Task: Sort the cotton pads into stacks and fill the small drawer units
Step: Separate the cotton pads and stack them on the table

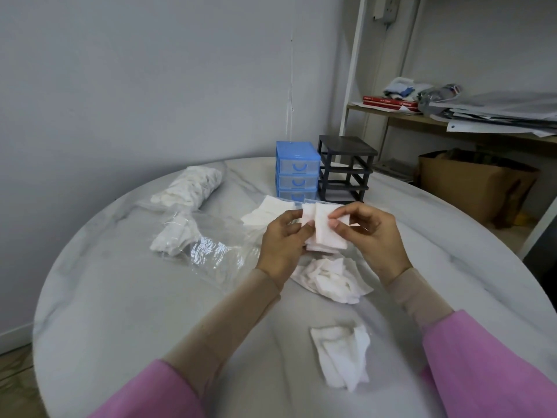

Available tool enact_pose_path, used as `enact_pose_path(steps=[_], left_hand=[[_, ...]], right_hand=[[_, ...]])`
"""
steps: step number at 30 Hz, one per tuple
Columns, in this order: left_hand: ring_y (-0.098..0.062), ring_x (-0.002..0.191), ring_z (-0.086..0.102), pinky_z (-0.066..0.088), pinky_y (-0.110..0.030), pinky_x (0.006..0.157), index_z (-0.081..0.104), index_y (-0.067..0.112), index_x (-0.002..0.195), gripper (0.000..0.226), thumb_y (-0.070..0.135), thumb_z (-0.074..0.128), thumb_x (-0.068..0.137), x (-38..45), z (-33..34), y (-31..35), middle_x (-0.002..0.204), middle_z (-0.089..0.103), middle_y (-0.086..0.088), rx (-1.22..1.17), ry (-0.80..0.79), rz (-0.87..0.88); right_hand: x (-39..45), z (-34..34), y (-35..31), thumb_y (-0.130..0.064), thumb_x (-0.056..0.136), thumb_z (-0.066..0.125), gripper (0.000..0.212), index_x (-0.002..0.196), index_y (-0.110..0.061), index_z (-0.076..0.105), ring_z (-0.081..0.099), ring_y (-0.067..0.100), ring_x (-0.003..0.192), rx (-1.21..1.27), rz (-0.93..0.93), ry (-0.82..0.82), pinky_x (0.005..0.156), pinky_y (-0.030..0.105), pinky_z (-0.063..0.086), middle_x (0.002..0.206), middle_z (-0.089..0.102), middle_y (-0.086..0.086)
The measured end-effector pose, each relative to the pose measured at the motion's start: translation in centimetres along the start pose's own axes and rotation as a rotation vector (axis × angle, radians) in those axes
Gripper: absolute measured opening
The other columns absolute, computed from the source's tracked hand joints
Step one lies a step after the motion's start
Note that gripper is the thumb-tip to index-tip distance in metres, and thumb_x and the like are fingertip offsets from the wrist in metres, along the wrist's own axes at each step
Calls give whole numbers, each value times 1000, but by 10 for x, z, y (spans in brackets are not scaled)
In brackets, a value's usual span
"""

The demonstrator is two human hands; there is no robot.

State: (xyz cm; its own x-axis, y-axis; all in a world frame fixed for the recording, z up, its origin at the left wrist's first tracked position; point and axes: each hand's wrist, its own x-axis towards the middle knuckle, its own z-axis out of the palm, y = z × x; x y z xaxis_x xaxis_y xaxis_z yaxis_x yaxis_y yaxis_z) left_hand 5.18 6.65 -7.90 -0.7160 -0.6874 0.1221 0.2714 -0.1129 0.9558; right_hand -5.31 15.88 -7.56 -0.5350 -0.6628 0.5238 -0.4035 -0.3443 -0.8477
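**Pads in hand above round desk**

Round marble desk (120, 297) carried everything. Your left hand (281, 239) gripped a small stack of square cotton pads (327, 233); your right hand (370, 233) pinched the top pad's edge. Loose pads (331, 280) lay just below, another heap (343, 359) nearer you. Blue drawer unit (297, 170) and black drawer frame (346, 167) stood side by side behind. Bagged pads (193, 187) sat far left.
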Motion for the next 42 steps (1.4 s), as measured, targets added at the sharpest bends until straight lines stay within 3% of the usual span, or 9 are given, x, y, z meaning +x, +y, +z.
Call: enact_pose_path(steps=[6,9,11,14,20,27,33,38,42], left_hand=[[-23,76,63,58,-26,61,56,-15,107,21,-6,44,92,0,1,-2,92,63,-18,91,-49,33],[-16,72,66,58,-26,64,59,-10,106,23,-8,41,92,-2,2,0,89,65,-15,112,-81,40],[-13,72,67,58,-26,66,60,-7,107,23,-5,43,93,-3,2,0,88,65,-13,112,-94,39],[-23,81,64,58,-25,66,60,-8,108,22,1,45,95,-1,3,-1,92,63,-17,90,-76,13],[-14,70,65,55,-19,58,62,7,95,25,11,38,98,-2,6,5,82,66,-7,39,-21,-69],[-16,73,67,56,-24,61,62,9,103,23,15,41,97,-4,3,10,87,68,-7,-49,-10,-138],[-12,66,68,56,-23,56,65,11,88,17,8,49,94,-6,4,13,83,67,-7,-59,-70,-71],[-17,76,67,57,-24,61,63,-3,107,21,0,59,87,-7,2,11,88,68,-11,25,-120,33],[-12,72,67,57,-24,60,61,-5,110,24,-1,59,86,-5,1,9,88,68,-10,52,-109,74]], right_hand=[[1,-6,6,0,76,73,21,81,-19,65,50,6,68,-138,-49,38,68,23,44,83,64,0],[0,-4,4,-2,74,74,21,80,-21,66,52,2,68,-140,-44,46,72,25,42,83,66,-6],[0,-3,3,-1,73,74,21,79,-19,67,52,1,68,-108,-39,54,71,19,41,83,66,-6],[0,-4,3,-1,73,75,21,80,-18,66,53,2,68,-163,-58,39,68,7,38,84,66,-4],[-1,-6,5,-3,75,75,18,86,-15,66,50,0,69,-264,-94,18,71,6,37,82,63,-8],[-1,-6,2,-9,68,81,53,111,-22,53,57,3,77,-227,-74,65,79,20,51,98,61,-6],[-1,-7,1,-11,71,78,40,104,-26,61,59,5,86,-260,-138,87,81,18,49,107,60,1],[-1,-7,1,-13,69,72,43,108,-27,61,58,8,94,-277,-177,51,83,18,47,109,58,-1],[-1,-7,2,-23,71,72,29,97,-28,61,58,5,96,-287,-220,34,82,16,47,106,57,0]])
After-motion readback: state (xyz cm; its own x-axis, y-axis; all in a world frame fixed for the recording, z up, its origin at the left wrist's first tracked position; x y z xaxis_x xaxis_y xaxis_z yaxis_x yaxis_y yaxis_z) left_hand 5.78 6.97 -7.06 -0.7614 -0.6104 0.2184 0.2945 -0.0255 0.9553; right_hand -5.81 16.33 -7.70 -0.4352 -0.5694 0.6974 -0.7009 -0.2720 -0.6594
